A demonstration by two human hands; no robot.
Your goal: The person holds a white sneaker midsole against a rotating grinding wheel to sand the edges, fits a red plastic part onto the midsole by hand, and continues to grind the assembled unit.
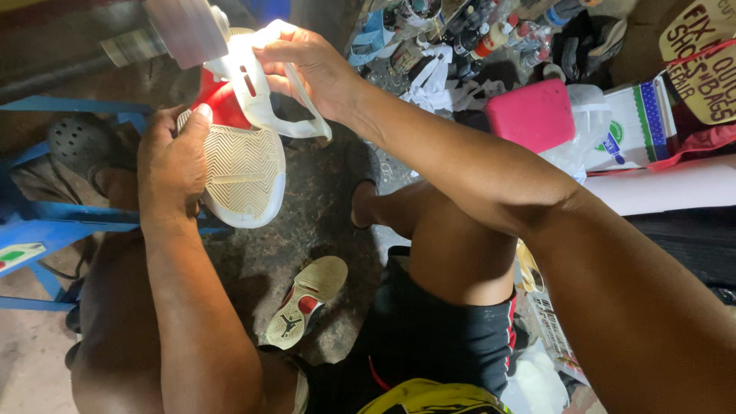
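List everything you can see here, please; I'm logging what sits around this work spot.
Shoe: one, red and white, pale zigzag sole facing up, held at upper left.
Loose sole piece: one, cream with red patch, on the stone floor at centre.
Bottles: several, mixed colours, clustered at top.
Pink box: one, upper right.
Carton: one, white with blue and green, right of the pink box.
Blue frame: one, at left.
Dark clog: one, upper left.
Left hand: grips the shoe's sole edge.
Right hand: pulls the shoe's white upper.
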